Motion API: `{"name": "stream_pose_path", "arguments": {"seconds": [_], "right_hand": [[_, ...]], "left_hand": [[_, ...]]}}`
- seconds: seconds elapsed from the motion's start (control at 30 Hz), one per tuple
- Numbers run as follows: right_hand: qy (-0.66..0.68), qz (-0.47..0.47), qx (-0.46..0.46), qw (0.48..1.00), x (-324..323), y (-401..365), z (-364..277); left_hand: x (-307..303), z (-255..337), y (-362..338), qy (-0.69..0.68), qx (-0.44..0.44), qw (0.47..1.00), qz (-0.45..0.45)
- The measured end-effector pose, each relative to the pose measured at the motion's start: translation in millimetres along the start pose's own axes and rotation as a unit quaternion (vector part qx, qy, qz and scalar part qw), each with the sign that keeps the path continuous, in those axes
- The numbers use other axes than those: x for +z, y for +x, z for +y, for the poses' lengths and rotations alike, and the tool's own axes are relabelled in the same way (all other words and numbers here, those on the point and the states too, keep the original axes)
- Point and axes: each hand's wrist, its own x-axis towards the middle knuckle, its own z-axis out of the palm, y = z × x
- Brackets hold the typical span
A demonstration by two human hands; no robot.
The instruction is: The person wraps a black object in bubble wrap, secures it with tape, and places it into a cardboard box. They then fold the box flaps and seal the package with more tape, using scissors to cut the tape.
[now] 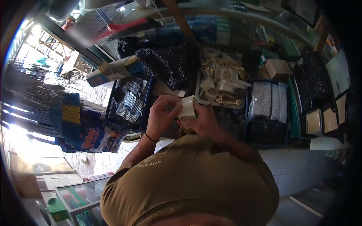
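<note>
In front of my chest I hold a cream-white boxy piece (187, 107); its exact kind I cannot tell. My right hand (205, 119) is wrapped round its right side, the thumb lying across the lower part. At its left edge are the bent, closed fingers of my left hand (164, 113), pinched together. A small red bit shows just below the piece. Right behind my hands stands a pale tray (198, 98) heaped with white electrical sockets (226, 75) and brass-coloured fittings (229, 100).
Left of my hands, a dark blue crate (145, 109) holds silvery wrapped packs (131, 105). Black bubble wrap (166, 64) lies behind, beside a long carton (112, 71). To the right are bubble-wrapped packs (264, 101), a cardboard box (278, 69) and a green basket (294, 109).
</note>
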Motion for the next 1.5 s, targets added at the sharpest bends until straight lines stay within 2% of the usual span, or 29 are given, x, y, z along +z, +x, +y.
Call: {"name": "stream_pose_path", "arguments": {"seconds": [0.07,0.13,0.37,0.6,0.8,0.9,1.0,1.07,1.1,1.17,1.3,1.37,1.5], "right_hand": [[-0.013,-0.002,0.044,0.999,3,-6,6],[-0.057,0.000,0.003,0.998,7,-7,13],[-0.043,-0.025,0.050,0.998,25,-17,9],[-0.048,-0.064,0.047,0.996,42,-27,19],[0.037,-0.096,0.112,0.988,57,-34,22],[0.025,-0.091,0.096,0.991,65,-35,34],[0.020,-0.096,0.100,0.990,69,-36,33],[-0.022,-0.112,0.102,0.988,70,-35,27],[-0.019,-0.113,0.103,0.988,73,-35,28],[-0.030,-0.126,0.114,0.985,80,-34,30],[-0.048,-0.125,0.122,0.983,98,-32,28],[-0.051,-0.119,0.119,0.984,110,-32,33],[-0.074,-0.102,0.130,0.984,136,-35,34]], "left_hand": [[3,-4,-8,0.016,-0.019,1.000,0.010],[2,-7,-15,0.024,-0.017,0.999,0.032],[-5,-28,-44,-0.065,-0.059,0.995,0.049],[-12,-23,-68,-0.050,-0.126,0.989,0.060],[-23,-19,-81,-0.060,-0.165,0.982,0.066],[-30,-16,-84,-0.055,-0.174,0.982,0.046],[-40,-14,-88,0.024,-0.193,0.981,-0.005],[-47,-19,-92,-0.054,-0.244,0.967,-0.040],[-51,-21,-93,-0.052,-0.246,0.967,-0.041],[-59,-25,-96,-0.104,-0.321,0.940,-0.057],[-72,-44,-109,-0.090,-0.263,0.959,-0.052],[-78,-49,-114,0.012,-0.158,0.987,-0.014],[-91,-64,-124,-0.062,-0.174,0.983,-0.006]]}}
